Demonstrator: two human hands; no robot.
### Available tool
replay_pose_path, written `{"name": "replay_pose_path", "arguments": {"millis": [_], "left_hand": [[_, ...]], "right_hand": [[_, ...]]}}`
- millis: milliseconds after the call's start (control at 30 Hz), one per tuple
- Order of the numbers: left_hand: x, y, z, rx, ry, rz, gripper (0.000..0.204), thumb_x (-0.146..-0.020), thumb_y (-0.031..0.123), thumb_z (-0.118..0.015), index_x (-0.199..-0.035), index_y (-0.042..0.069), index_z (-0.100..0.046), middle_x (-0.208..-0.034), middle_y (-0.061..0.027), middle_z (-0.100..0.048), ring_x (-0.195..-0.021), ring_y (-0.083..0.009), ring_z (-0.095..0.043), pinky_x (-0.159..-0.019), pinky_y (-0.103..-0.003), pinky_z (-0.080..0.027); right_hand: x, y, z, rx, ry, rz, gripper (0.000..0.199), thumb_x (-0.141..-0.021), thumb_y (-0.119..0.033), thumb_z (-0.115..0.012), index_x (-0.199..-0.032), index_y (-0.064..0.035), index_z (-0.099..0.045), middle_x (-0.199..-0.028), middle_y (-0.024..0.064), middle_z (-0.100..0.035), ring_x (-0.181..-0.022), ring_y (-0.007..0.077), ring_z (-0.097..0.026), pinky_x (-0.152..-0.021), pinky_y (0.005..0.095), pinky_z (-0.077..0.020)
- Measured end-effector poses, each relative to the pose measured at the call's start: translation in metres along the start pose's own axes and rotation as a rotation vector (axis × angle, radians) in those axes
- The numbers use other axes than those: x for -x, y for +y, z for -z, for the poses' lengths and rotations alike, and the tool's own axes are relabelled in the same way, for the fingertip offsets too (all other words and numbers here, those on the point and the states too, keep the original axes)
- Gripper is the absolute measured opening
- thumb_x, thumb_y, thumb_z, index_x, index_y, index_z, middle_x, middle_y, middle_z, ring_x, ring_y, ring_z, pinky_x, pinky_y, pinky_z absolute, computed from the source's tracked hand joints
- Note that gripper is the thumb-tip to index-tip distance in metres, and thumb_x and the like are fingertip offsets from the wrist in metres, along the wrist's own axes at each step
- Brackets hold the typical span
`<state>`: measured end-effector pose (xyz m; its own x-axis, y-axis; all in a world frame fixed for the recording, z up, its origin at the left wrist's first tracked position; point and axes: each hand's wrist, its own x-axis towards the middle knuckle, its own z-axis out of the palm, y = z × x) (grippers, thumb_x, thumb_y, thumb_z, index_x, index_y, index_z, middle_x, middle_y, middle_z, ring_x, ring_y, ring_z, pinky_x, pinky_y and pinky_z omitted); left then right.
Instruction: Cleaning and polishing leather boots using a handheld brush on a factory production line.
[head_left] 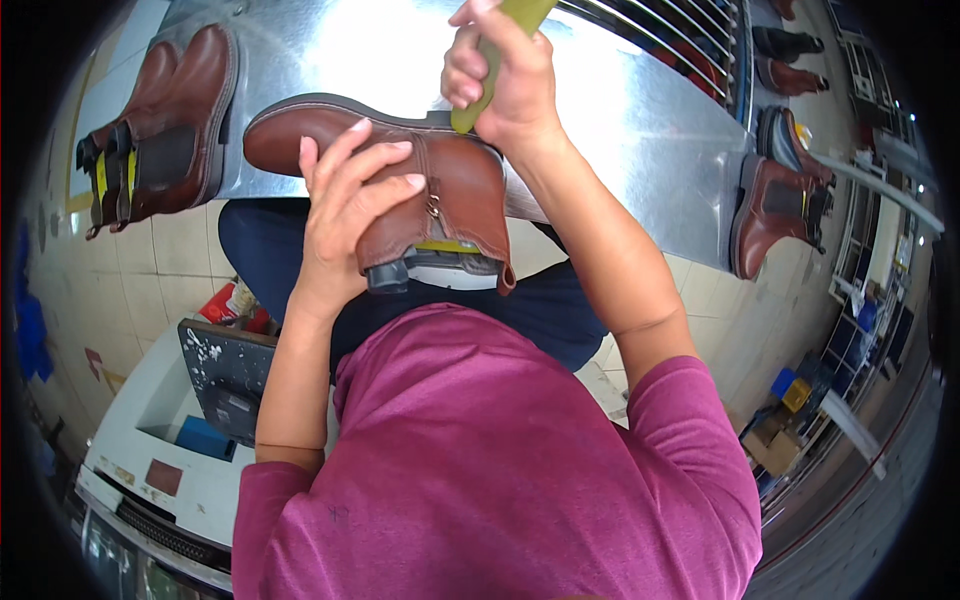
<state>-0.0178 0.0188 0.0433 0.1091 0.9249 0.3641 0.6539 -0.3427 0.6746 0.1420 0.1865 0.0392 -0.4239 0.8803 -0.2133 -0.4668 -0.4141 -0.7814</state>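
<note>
A brown leather ankle boot [465, 180] lies on its side in front of me, toe to the left. It has a zip with a metal pull and a dark sole, and a dark insert shows inside its opening. My left hand [345, 195] grips the boot over its instep and shaft, fingers spread on the leather. My right hand [515, 80] is closed around a long, flat yellow-green strip-like tool [495, 75]. The tool's lower end is at the sole edge near the heel; whether it touches I cannot tell. Its upper end runs out of view.
Brown boots [180, 130] stand at the left of the shiny metal table [640, 150], and another boot [770, 215] is at its right edge. A wire rack [680, 40] lies at the far right. A white machine [150, 420] with a dark panel [225, 375] stands at lower left.
</note>
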Motion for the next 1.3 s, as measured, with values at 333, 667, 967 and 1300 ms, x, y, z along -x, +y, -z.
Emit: {"name": "replay_pose_path", "arguments": {"millis": [333, 667, 967, 1300], "left_hand": [[-0.004, -0.002, -0.005, -0.007, 0.033, -0.031, 0.035, -0.079, 0.015, -0.076, -0.114, 0.017, -0.071, -0.129, -0.0065, -0.066, -0.136, -0.035, -0.05, -0.121, -0.057, -0.013], [0.002, -0.008, -0.004, 0.013, 0.01, -0.056, 0.04, -0.076, 0.021, -0.08, -0.115, 0.018, -0.071, -0.13, -0.0058, -0.065, -0.136, -0.0344, -0.048, -0.121, -0.057, -0.008], [0.013, -0.009, -0.007, -0.018, 0.048, -0.068, 0.033, -0.081, 0.015, -0.074, -0.113, 0.02, -0.071, -0.129, -0.0044, -0.065, -0.137, -0.0337, -0.048, -0.122, -0.057, -0.009], [-0.05, -0.035, 0.0, 0.391, -0.097, 0.019, 0.096, -0.078, 0.089, -0.049, -0.124, 0.006, -0.063, -0.129, -0.0111, -0.065, -0.143, -0.0343, -0.043, -0.123, -0.053, -0.005]], "right_hand": [[0.024, -0.013, 0.023, -0.153, -0.004, 0.144, 0.031, -0.1, -0.035, -0.06, -0.101, -0.0048, -0.057, -0.055, -0.0009, -0.04, -0.042, 0.0124, -0.04, -0.041, 0.0281, -0.0369], [0.021, -0.002, 0.0, -0.05, -0.086, 0.138, 0.022, -0.092, -0.021, -0.074, -0.089, -0.0025, -0.062, -0.059, -0.0021, -0.046, -0.046, 0.0068, -0.041, -0.041, 0.0241, -0.0319], [0.002, 0.003, -0.005, -0.116, -0.094, 0.04, 0.03, -0.093, -0.029, -0.072, -0.091, -0.0006, -0.063, -0.057, -0.0001, -0.047, -0.046, 0.0087, -0.045, -0.043, 0.0248, -0.0347], [0.061, 0.009, 0.066, 0.102, 0.218, 0.055, 0.037, -0.094, -0.036, -0.071, -0.1, -0.0002, -0.065, -0.058, -0.001, -0.049, -0.045, 0.0087, -0.045, -0.044, 0.0247, -0.0359]]}}
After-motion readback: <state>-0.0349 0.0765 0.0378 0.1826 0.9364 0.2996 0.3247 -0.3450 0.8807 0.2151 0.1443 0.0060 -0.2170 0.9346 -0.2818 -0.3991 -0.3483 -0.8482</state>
